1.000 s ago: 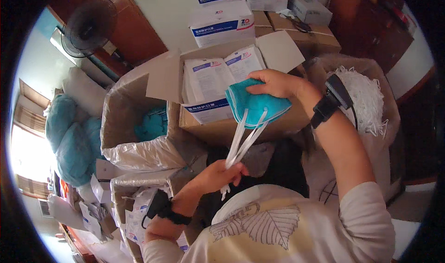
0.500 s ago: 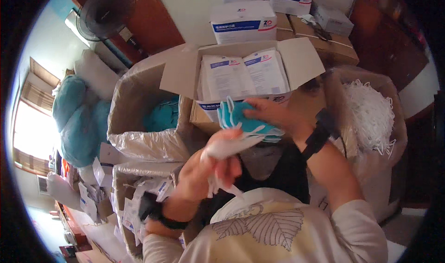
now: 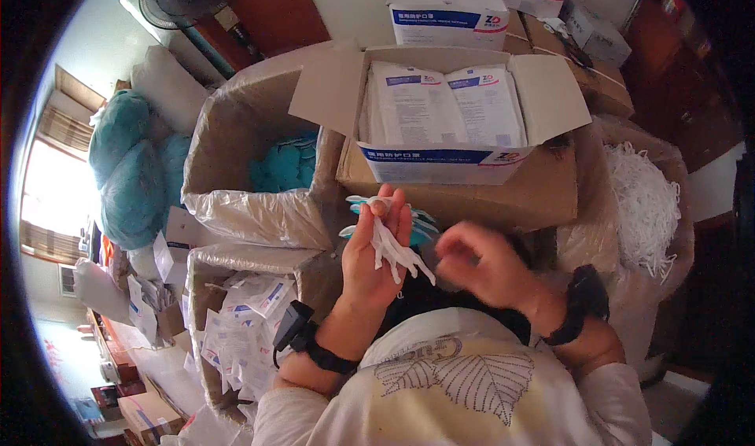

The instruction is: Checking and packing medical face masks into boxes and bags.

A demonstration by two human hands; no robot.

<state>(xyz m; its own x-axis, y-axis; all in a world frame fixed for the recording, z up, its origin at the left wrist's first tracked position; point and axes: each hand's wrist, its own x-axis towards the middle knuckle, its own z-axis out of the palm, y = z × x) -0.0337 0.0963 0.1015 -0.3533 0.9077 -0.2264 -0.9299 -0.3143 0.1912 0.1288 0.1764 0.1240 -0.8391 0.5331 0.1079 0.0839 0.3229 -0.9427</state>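
Note:
My left hand [image 3: 370,261] is turned palm up and closed on a bunch of white elastic straps [image 3: 397,249], whose loose ends trail over the fingers to the right. Just beyond its fingers lie several teal face masks with white edges [image 3: 422,227], partly hidden by that hand; what supports them cannot be made out. Right of the straps is my right hand [image 3: 491,269], apart from them, its fingers loosely curled, somewhat blurred and with nothing visible in them.
Ahead, an open carton [image 3: 440,167] of white packets [image 3: 417,108] stands on a brown box [image 3: 472,202]. Lined bins hold teal masks [image 3: 287,163] at left, packets [image 3: 252,320] at near left and white straps [image 3: 641,206] at right. Closed white boxes [image 3: 448,21] stand behind.
My right hand has let go of the teal masks and moved down to the right. My left hand has turned palm up, still with the straps. The view has shifted slightly.

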